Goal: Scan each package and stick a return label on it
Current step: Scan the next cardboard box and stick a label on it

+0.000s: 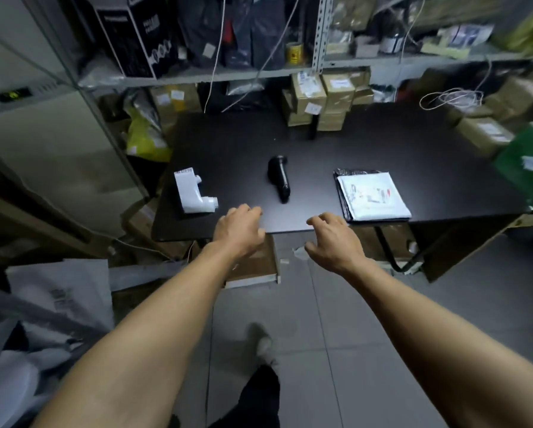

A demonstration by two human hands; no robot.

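The black worktop (pixel 382 134) carries a stack of mailer packages (pixel 372 196) at the right, the scanner (pixel 280 177) at centre and white label stock (pixel 191 193) at the left, presumably laid out within reach. Both hands, left (pixel 239 230) and right (pixel 331 239), are held over the near edge, fingers loosely spread, holding nothing. Label print is blurred and cannot be read.

On the worktop (pixel 382 143): 1 black scanner (pixel 280 177) dead centre, 1 white label roll (pixel 191 193) at 9 o'clock, 1 stack of packages (pixel 371 194) at 3 o'clock, and 2 hands (pixel 239 231) (pixel 331 239) at 6.
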